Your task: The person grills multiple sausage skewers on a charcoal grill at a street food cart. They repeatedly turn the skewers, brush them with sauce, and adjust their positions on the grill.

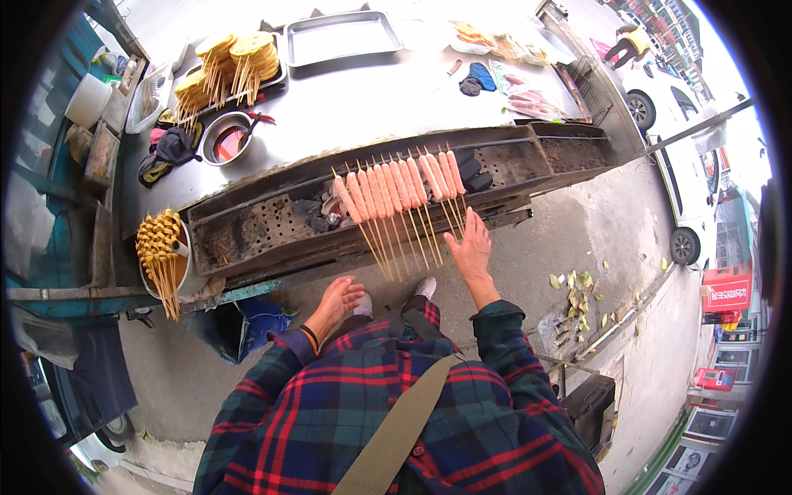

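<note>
A row of pink sausages (387,189) on bamboo skewers lies side by side across a long metal charcoal grill (266,226). Their bare stick ends (427,241) overhang the grill's near edge, towards me. Dark charcoal (476,176) shows behind the right end of the row, and more lies at its left. Close to the rightmost sticks is my right hand (473,247), thumb and fingers apart; whether it touches a stick I cannot tell. My left hand (334,303) hangs below the left stick ends, holding nothing, with its fingers loosely bent.
Left of the grill, a tub (189,263) holds spiral-cut skewers (158,238). The metal counter behind bears a bowl (207,145) of red sauce with a brush, stacked flat yellow skewers (253,55), a metal tray (343,38) and bagged food (532,96). Leaves (578,297) litter the pavement.
</note>
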Action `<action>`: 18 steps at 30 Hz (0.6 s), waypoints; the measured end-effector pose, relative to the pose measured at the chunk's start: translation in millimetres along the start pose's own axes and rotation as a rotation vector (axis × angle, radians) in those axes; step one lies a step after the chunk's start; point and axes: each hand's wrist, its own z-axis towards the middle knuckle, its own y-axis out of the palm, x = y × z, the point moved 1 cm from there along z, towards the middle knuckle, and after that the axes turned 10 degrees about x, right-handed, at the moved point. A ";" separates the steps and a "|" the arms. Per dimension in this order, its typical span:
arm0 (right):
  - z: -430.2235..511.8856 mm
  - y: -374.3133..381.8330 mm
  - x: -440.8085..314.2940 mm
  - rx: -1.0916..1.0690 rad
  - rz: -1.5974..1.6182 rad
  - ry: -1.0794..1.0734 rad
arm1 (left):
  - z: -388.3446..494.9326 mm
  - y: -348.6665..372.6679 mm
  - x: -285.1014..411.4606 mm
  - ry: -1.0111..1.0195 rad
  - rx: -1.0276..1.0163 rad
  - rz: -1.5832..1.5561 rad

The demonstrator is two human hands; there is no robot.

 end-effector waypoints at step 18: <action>13.6 23.5 46.9 -0.743 1.490 0.903 | -8.9 6.4 -5.6 0.045 0.094 -0.105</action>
